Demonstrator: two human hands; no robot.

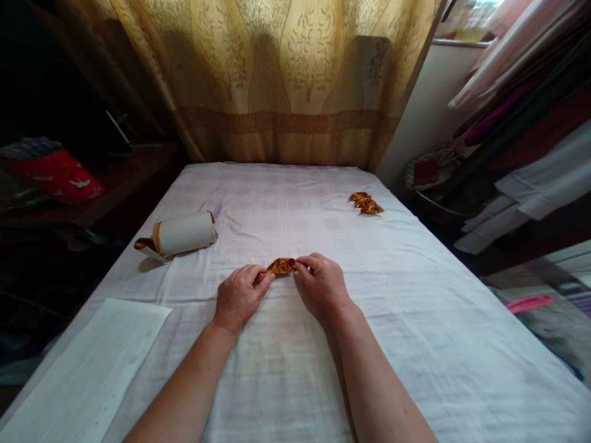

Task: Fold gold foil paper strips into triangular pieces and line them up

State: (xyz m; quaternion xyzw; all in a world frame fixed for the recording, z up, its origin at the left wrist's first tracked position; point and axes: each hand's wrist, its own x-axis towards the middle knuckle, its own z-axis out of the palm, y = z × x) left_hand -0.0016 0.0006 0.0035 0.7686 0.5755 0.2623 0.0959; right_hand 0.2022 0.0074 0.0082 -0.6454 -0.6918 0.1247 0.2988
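My left hand (240,298) and right hand (321,286) meet at the middle of the bed. Each pinches one end of the gold piece (281,266) between thumb and fingertips. The other fingers are curled in, with both wrists low over the sheet (415,320). The gold piece is small, folded and patterned. It lies flat on the sheet between my hands, just beyond my knuckles.

Left of it and a little farther off lies the roll (184,234), on its side. It is white, with a gold-brown tail trailing from its left end. Well apart at the far right sits the pile (366,203) of similar folded gold bits, touching one another. A white paper (92,369) lies at the near left corner, beside my left forearm. The curtain (286,80) hangs behind the bed. I see a red cushion (58,175) on the dark shelf to the left, and clothes (530,123) hang at the right.
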